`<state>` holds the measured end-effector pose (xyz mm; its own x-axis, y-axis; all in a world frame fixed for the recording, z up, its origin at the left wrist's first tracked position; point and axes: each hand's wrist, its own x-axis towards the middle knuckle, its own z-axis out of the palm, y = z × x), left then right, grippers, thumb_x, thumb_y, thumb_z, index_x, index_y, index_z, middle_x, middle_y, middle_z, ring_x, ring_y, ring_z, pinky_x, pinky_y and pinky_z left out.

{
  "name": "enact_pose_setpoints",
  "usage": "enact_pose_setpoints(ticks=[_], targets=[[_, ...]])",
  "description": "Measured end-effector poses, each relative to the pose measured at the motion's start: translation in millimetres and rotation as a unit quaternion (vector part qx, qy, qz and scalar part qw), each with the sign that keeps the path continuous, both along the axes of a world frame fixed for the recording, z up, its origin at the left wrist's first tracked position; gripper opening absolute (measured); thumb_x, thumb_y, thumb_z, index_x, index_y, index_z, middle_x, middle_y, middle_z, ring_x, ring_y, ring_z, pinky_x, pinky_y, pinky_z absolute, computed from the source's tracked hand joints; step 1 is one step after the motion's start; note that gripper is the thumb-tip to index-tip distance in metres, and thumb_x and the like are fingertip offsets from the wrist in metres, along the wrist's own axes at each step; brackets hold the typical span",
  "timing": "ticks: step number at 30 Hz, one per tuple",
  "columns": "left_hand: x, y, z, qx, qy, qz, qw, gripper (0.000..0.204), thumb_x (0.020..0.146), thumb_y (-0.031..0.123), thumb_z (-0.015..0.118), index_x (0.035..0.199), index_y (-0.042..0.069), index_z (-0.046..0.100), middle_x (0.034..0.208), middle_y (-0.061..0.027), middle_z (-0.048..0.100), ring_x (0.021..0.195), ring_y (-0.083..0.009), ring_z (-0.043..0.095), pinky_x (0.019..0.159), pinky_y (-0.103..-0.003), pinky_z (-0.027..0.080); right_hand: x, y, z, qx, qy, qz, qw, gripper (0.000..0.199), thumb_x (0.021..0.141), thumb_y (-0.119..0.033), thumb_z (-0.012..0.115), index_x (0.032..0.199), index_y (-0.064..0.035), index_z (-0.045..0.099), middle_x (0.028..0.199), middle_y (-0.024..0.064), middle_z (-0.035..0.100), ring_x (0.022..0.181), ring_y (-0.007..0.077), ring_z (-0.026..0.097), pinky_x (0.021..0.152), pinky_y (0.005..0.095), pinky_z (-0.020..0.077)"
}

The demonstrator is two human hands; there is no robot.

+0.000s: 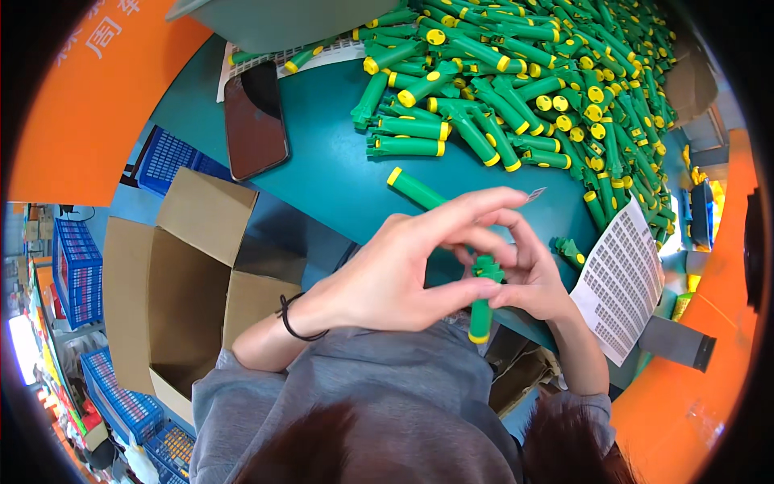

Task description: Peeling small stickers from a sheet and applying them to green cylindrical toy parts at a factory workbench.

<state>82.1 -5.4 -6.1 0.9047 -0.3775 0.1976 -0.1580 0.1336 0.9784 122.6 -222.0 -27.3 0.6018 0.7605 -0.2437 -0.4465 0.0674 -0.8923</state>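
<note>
Both my hands meet above the table's near edge, around a green plastic tube [481, 315] with a yellow end and a notched head. My right hand [532, 278] grips the tube between thumb and curled fingers. The thumb of my left hand [403, 270] presses on it just under the head, its other fingers curled behind. The left index finger stretches out, a small printed label [536, 194] at its tip. Another green tube [415, 188] lies on the table, partly behind my left hand. A loose green piece [569, 252] sits beside my right hand.
A large heap of green tubes [484, 105] covers the table's far right. A label sheet [617, 282] overhangs its right edge. At the left lie a phone [255, 121] and an open cardboard box [189, 298] below table level. A grey tub [282, 24] stands at the back.
</note>
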Motion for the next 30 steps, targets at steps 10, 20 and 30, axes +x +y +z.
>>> enact_pose_setpoints(ticks=[10,20,30], targets=[[4,9,-22,-0.101,0.11,0.186,0.971,0.066,0.083,-0.012,0.067,0.138,0.003,0.033,0.107,-0.0134,0.065,0.102,-0.0173,0.063,0.088,-0.03,0.055,-6,0,-18,-0.008,-0.203,-0.173,0.964,0.046,0.078,0.007,0.071,0.118,-0.0017,0.051,0.119,0.0136,0.052,0.093,0.0201,0.061,0.081,0.0328,0.0541],[9,18,5,0.133,-0.05,0.074,0.987,0.008,0.084,0.003,0.07,0.09,0.002,0.066,0.102,-0.0072,0.061,0.096,-0.0154,0.058,0.086,-0.03,0.046,-4,-2,-19,0.057,-0.132,-0.145,0.979,0.035,0.085,0.01,0.065,0.118,0.0051,0.057,0.12,0.0161,0.058,0.11,0.0242,0.06,0.087,0.0345,0.057],[19,9,9,0.188,-0.044,0.034,0.981,0.008,0.083,0.004,0.07,0.087,0.001,0.063,0.091,-0.0064,0.062,0.086,-0.0177,0.058,0.078,-0.03,0.046,-5,-3,-15,0.024,-0.179,-0.142,0.973,0.036,0.084,0.008,0.066,0.119,0.006,0.059,0.123,0.016,0.056,0.115,0.0234,0.057,0.096,0.0364,0.0548]])
